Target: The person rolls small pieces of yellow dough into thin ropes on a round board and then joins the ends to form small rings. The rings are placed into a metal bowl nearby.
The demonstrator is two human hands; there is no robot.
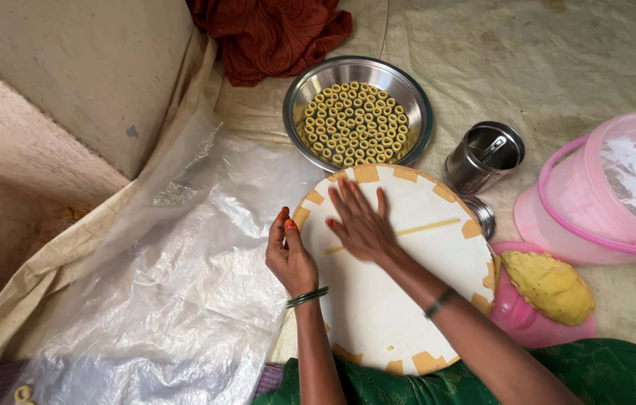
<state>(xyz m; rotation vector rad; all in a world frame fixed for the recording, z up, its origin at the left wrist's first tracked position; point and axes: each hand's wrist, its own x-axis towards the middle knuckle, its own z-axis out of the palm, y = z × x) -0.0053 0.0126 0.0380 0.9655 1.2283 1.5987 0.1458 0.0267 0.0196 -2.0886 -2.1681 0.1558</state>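
A round white board (408, 315) with tan patches on its rim lies in front of me. My right hand (361, 225) presses flat, fingers spread, on a thin yellow dough rope (430, 227) stretched across the board. At the board's left edge my left hand (288, 257) grips the rim, thumb up. Beyond the board stands a steel bowl (299, 97) holding several small yellow dough rings (354, 124). A lump of yellow dough (550, 285) rests on a pink lid (517, 315) to the right.
A clear plastic sheet (175, 300) covers the floor at left. A small steel canister (483, 156) and its lid (481, 215) sit right of the board. A pink plastic bucket (603, 195) lies at far right. Red cloth (273, 34) is bunched by the wall (70, 82).
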